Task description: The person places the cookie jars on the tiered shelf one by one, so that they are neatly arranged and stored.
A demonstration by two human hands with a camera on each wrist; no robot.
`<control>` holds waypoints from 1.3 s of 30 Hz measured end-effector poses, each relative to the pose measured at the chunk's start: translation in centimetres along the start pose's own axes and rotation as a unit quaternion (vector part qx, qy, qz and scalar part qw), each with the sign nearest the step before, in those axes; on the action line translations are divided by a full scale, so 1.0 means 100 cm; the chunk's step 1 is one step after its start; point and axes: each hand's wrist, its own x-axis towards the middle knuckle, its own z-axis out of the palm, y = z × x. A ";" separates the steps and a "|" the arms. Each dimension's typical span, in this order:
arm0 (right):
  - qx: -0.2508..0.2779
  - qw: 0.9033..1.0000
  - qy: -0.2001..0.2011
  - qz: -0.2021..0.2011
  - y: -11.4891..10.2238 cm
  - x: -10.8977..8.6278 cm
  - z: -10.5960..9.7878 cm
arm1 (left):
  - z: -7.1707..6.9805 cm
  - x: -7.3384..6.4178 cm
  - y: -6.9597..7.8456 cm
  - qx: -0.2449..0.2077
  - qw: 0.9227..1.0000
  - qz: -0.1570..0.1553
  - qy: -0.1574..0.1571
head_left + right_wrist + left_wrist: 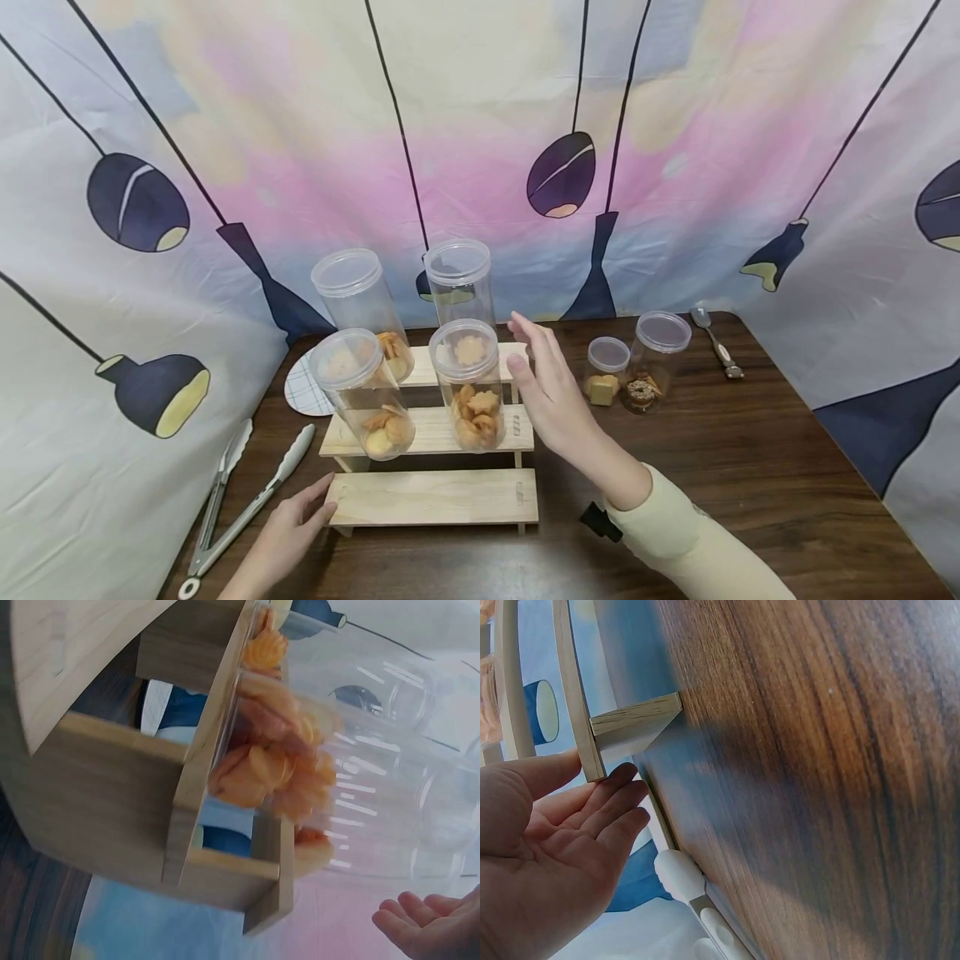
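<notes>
Left hand (288,527) pinches stepped wooden rack (435,497); right hand (553,398) empty, relaxed; likely mid-stocking, next move probably calls for gripping short cookie jar (607,357)

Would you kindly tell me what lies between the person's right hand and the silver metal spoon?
In the head view, a short clear cylindrical jar and a taller clear jar stand there.

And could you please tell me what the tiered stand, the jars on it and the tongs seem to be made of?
Tiered stand: pale wood, smooth and matte, with visible grain.
Jars: clear and glossy with bright reflections; probably plastic, though glass is possible.
Tongs: grey, slightly shiny arms, likely metal; whitish tips, perhaps plastic or silicone.
</notes>
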 end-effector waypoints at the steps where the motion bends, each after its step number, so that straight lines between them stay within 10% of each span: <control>1: -0.003 1.000 0.002 0.002 0.002 -0.001 -0.002 | 0.000 0.000 0.000 -0.001 1.000 -0.001 -0.001; 24: -0.107 0.987 0.086 0.080 0.050 -0.029 -0.068 | 0.001 -0.001 -0.003 -0.003 1.000 -0.005 -0.005; 39: -0.138 0.958 0.201 0.147 0.091 -0.035 -0.112 | 0.000 -0.001 -0.002 0.004 1.000 -0.003 -0.002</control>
